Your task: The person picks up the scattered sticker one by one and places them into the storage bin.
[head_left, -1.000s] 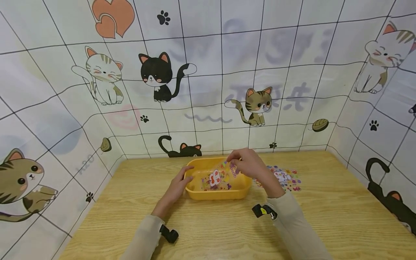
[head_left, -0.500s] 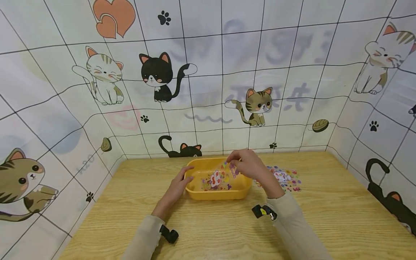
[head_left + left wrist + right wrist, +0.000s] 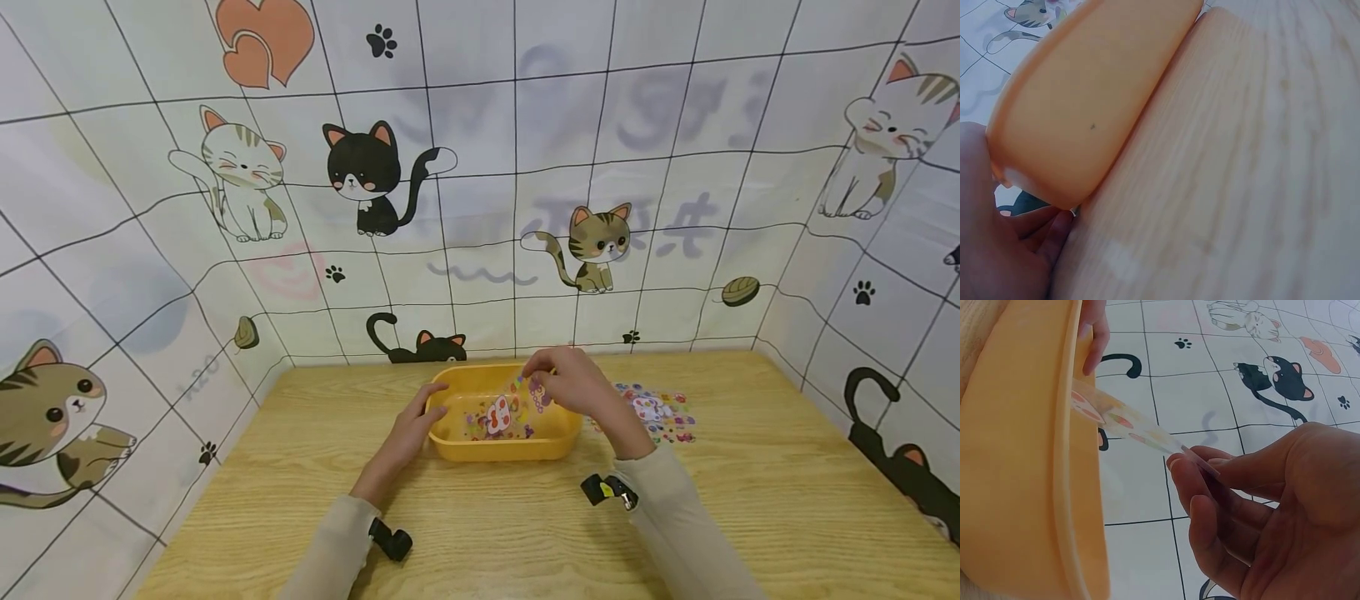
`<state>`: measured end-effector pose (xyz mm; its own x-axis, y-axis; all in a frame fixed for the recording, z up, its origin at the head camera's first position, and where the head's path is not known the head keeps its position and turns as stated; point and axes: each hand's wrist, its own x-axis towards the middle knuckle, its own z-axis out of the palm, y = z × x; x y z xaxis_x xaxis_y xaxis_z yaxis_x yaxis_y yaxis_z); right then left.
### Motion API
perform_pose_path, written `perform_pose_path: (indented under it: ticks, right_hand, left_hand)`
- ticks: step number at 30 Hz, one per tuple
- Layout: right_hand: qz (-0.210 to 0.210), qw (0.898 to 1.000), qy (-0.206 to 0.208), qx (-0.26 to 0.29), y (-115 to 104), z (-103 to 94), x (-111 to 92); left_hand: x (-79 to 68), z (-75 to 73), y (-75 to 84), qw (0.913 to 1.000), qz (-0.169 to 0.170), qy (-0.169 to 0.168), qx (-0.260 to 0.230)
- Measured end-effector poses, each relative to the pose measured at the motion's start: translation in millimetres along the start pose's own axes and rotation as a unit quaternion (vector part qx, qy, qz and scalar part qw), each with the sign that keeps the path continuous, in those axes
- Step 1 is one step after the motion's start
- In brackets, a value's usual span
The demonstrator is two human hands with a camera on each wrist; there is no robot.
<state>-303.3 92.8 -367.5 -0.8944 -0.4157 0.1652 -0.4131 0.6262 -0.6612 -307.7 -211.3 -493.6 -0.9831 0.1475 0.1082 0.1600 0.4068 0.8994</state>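
Note:
A shallow yellow plastic basin (image 3: 501,452) stands on the table. My left hand (image 3: 408,427) holds its left end, the thumb at the rim and the fingers against the outside, as the left wrist view also shows. Between thumb and fingers, my right hand (image 3: 576,382) pinches the upper edge of a clear sticker sheet (image 3: 498,414) with colourful prints and a white and red figure. The sheet slants down into the basin. Seen from the right wrist, the sheet (image 3: 1129,419) is thin and see-through, and its lower part is hidden behind the basin wall (image 3: 1016,450).
On the table right of the basin lies a second sticker sheet (image 3: 654,407), partly covered by the right forearm. The wood-grain table (image 3: 480,533) meets a white cat-print wall covering (image 3: 480,192) behind and at both sides. A black camera (image 3: 392,540) sits on the left wrist.
The sheet's white and red figure has shifted very slightly to the right. Both hands and the basin stay almost where they were.

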Motion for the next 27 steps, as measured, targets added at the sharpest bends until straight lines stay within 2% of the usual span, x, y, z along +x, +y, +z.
perform_pose_path:
  ticks: [12,20,27]
  right_hand:
    - [-0.01,1.0,-0.013,0.005,-0.1,8.9,1.7]
    - [0.0,1.0,-0.011,0.004,3.5,8.5,-0.3]
    - [-0.005,1.0,-0.009,0.004,6.2,5.2,1.7]
  left_hand:
    - [0.7,-0.2,0.7,1.0,0.006,0.006,0.002]
    - [-0.4,1.9,1.0,1.0,-0.002,0.0,0.004]
    - [-1.5,0.8,0.5,0.9999,0.004,0.009,0.005]
